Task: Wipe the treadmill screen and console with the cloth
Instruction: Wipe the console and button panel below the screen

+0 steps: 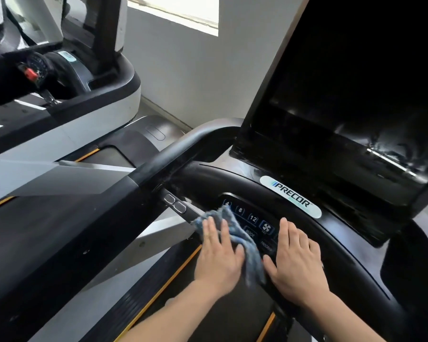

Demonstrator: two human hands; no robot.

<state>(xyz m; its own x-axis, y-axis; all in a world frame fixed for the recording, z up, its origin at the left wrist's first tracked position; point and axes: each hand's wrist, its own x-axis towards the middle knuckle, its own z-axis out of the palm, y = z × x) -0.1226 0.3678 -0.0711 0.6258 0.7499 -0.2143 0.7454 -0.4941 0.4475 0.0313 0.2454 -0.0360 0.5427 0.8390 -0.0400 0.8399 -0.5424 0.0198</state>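
Nearest the camera, two bare forearms reach up from the bottom edge over the dark treadmill belt [139, 287], whose orange edge line runs diagonally under the left arm. The left hand [219, 253] lies flat on the blue-grey cloth [242, 239], fingers straight and slightly spread, pressing it against the left part of the curved black console [351, 245]. The cloth is bunched: one fold sticks out past the fingertips towards the button marked 4, another hangs down between the two hands, beside the left thumb. The right hand [295, 260] rests palm-down on the console just right of the cloth, fingers straight and close together, thumb pointing at the cloth; it holds nothing. Between the hands show the lit buttons [253, 219] reading 8, 12, a fan symbol, MODE and PROGRAM.

Just beyond, a white oval Precor badge [290, 196] sits on the console rim. Left of it a black handrail [168, 154] slants up, with two small oval keys at its base. Above the badge stands the large dark screen [351, 95], tilted back, with streaks near its lower right. Farther left is a second treadmill [59, 99] with a red clip, then a grey wall [195, 77] and a bright window [178, 13].
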